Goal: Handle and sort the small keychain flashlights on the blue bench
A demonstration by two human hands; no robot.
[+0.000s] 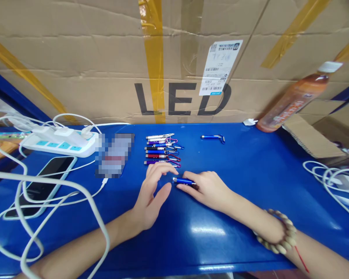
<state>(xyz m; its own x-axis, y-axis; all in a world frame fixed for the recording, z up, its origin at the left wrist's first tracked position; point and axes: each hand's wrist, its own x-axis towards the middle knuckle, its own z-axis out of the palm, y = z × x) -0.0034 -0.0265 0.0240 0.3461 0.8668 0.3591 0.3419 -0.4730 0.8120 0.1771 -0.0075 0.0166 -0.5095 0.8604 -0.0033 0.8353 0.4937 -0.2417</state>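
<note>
Between the thumb and fingers of my right hand (206, 186) is a small blue metal penlight (184, 181), its silver tip pointing left. My left hand (155, 190) is beside that tip, thumb and fingers apart with nothing between them. Just beyond my left fingers lies a stack of similar penlights (159, 149) in silver, purple, blue, black and red, side by side with their carabiner clips to the right. Another blue penlight (211, 137) with a clip lies alone farther back on the blue table (238, 162).
A large cardboard box (104, 69) marked LED stands behind the table. On the left are a power strip (66, 145), looping white cables (90, 201), a phone (43, 186) and a blurred-out device (116, 155). At right, a drink bottle (293, 99) leans near a cardboard flap (308, 135).
</note>
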